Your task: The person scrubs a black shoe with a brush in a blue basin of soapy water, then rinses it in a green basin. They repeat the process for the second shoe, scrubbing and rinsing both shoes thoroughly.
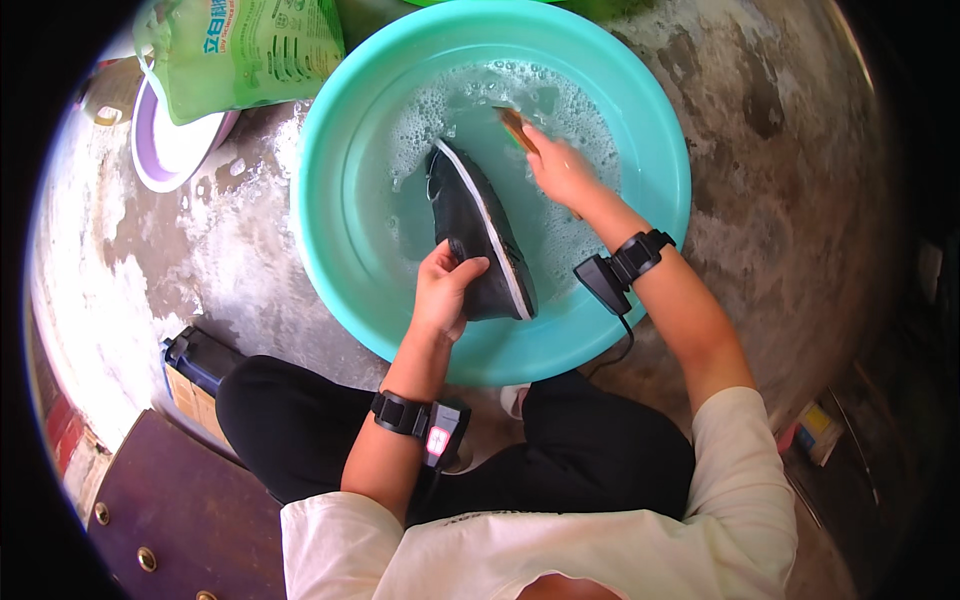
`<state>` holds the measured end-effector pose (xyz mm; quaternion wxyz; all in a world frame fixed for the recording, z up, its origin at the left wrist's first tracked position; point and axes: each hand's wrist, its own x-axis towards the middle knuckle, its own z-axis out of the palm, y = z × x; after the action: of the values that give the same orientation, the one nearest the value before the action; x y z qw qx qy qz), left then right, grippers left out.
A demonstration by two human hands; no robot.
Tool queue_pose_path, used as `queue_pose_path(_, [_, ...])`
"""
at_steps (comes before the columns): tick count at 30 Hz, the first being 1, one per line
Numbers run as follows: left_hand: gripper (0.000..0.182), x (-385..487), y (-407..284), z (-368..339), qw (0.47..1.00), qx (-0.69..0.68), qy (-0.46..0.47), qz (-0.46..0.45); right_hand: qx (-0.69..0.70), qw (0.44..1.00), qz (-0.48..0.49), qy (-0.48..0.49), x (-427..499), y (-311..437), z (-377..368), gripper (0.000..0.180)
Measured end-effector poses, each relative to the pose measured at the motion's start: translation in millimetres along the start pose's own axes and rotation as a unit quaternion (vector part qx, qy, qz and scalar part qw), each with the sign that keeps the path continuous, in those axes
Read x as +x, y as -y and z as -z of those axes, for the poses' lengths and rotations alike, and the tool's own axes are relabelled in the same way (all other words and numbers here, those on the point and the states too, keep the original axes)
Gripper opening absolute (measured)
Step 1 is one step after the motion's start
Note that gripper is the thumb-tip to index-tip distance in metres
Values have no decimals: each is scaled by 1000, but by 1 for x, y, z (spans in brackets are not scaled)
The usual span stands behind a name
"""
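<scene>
A turquoise plastic basin (330,225) in front of me holds cloudy water topped with soap suds (427,112). My left hand (442,289) grips a black shoe (469,217) near its lower end, thumb on the upper. The shoe is tilted on its side over the water, its white sole edge facing right. To the upper right of the shoe, my right hand (559,165) holds a wooden-backed brush (514,127), slightly blurred and apart from the shoe. The fingers hide part of the brush, and its bristles are hard to make out.
Left of the basin, a green detergent bag (262,60) leans over a small purple-rimmed bowl (169,161). A cardboard box (191,397) with a dark case on it stands by my left knee. Concrete floor (765,187), wet in patches, surrounds the basin. A cable (628,341) hangs from the right wrist device.
</scene>
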<state>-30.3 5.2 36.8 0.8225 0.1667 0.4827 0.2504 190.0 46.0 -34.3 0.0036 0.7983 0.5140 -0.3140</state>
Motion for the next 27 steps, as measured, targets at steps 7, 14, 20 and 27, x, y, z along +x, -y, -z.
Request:
queue_pose_path(7, [20,-1,1,-2,1000,-17,9,19,288,941,156,89,-87,-18,42,36])
queue_pose_path(14, [24,3,-1,-2,999,-9,30,29,132,963,197,126,-130,10,69,38])
queue_pose_path(20, [25,4,-8,-2,998,-61,31,12,182,959,213,-45,-45,13,17,36])
queue_pose_path(27, [35,6,-18,5,989,-129,63,24,91,993,1,68,-20,-16,10,42])
